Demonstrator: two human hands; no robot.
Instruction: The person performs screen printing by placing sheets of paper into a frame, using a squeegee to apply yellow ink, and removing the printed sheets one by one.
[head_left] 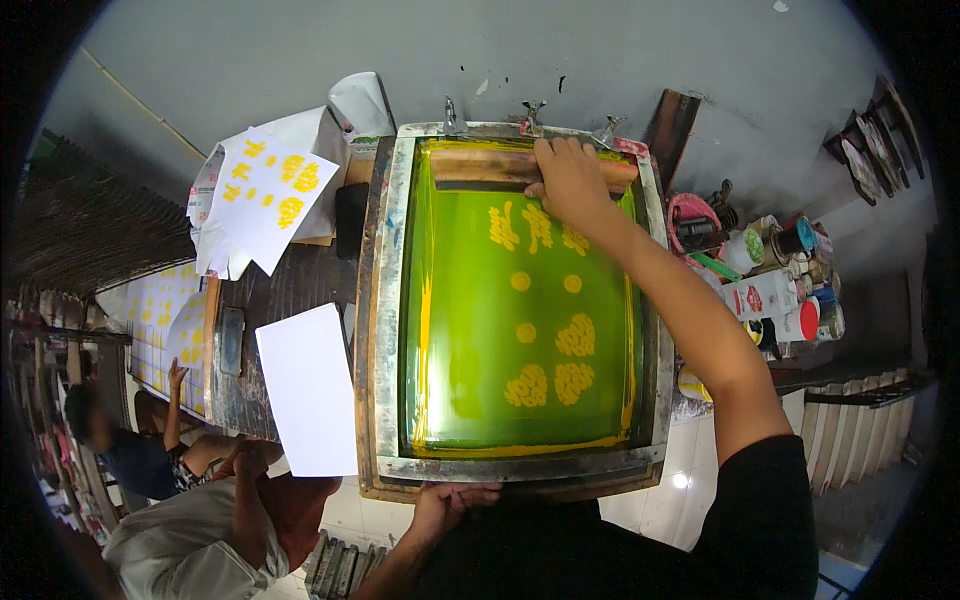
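Observation:
My right hand [572, 183] is closed over the wooden squeegee [480, 168], which lies across the far end of the screen printing frame [520, 468]. Inside the metal-edged frame is a green mesh [465, 330] with yellow patterns and dots; yellow ink streaks run along its sides. At the near edge, my left hand [452, 508] has its fingers curled against the underside of the frame, and part of that hand is hidden. Metal clamps [532, 115] stand along the far edge of the frame.
Blank white paper [308, 390] is stacked left of the frame, with yellow-printed sheets [275, 190] beyond. A phone [230, 340] lies on the dark table. Ink tubs and jars [790, 250] crowd the right. Two people sit at left; one person's hand [177, 375] holds a printed sheet.

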